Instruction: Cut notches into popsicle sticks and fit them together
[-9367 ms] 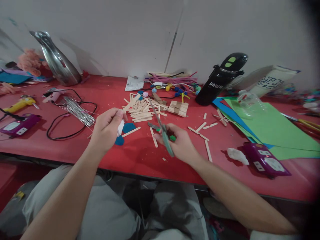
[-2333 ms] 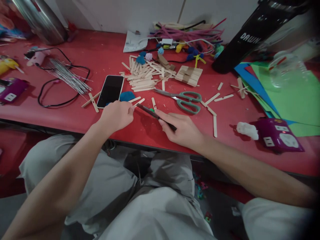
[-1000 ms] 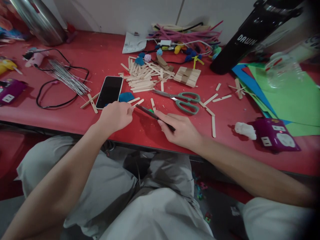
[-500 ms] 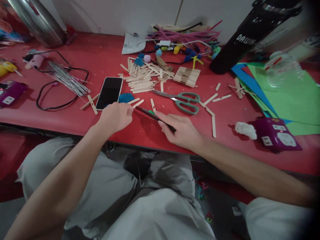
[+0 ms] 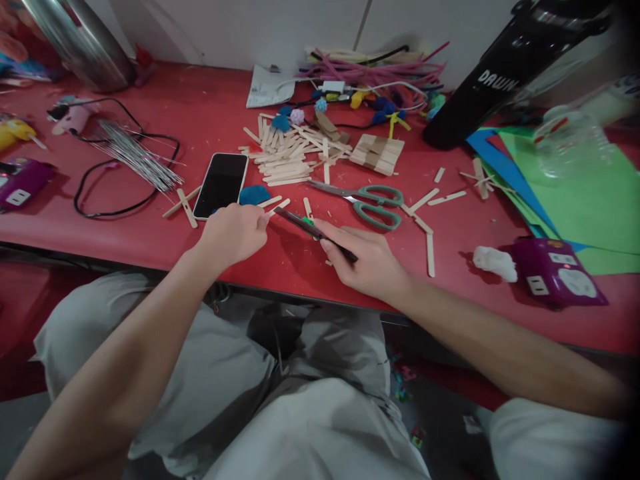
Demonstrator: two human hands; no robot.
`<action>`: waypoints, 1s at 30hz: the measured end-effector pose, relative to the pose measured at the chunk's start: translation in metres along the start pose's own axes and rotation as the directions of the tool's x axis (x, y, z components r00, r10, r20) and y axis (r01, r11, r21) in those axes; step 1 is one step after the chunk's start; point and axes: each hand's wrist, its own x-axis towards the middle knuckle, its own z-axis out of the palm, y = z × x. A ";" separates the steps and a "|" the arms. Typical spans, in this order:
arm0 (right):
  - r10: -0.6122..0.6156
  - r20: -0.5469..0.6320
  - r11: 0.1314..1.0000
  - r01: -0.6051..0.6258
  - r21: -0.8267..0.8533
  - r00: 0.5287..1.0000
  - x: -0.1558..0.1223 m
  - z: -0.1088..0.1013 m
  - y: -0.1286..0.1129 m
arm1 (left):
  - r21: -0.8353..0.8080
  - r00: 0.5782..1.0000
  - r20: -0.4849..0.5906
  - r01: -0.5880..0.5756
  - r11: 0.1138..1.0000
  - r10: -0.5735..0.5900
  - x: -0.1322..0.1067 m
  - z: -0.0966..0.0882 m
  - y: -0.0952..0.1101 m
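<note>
Near the front edge of the table, my left hand (image 5: 235, 233) is closed on a wooden craft stick (image 5: 283, 206), pinching it between thumb and fingers. Another stick lies just behind it, beside a blue piece (image 5: 254, 195). My right hand (image 5: 367, 263) is wrapped round a long, thin, dark blade-like tool (image 5: 297, 221); its exact kind is unclear. The tool's far end lies close to the pinched stick, and I cannot tell whether they touch. A small green thing (image 5: 311, 225) shows beside the tool. Green-handled scissors (image 5: 375, 203) lie open beyond my right hand.
A phone (image 5: 221, 185) lies behind my left hand. Piled craft sticks (image 5: 287, 160) spread across the middle of the red table (image 5: 200, 113). Thin wires (image 5: 140, 160) lie left. A black bottle (image 5: 470, 93), coloured paper (image 5: 575, 200) and a purple socket box (image 5: 557, 270) stand or lie right.
The dark tool has turned in my right hand, so its flat side shows wider, and its far end sits slightly further right. The left hand keeps its pinch on the stick.
</note>
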 end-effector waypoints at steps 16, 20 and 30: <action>0.009 0.084 0.996 -0.001 -0.088 0.996 -0.001 0.002 0.002 | 0.016 1.000 0.008 -0.010 1.000 0.010 -0.001 -0.002 0.002; 0.010 0.120 0.987 0.010 -0.163 0.993 -0.002 0.002 0.002 | 0.007 1.000 0.011 -0.004 1.000 0.004 0.000 -0.001 0.002; 0.037 0.093 0.998 -0.032 -0.056 0.995 -0.003 0.000 0.001 | -0.003 1.000 0.020 -0.011 1.000 0.011 -0.001 -0.004 0.002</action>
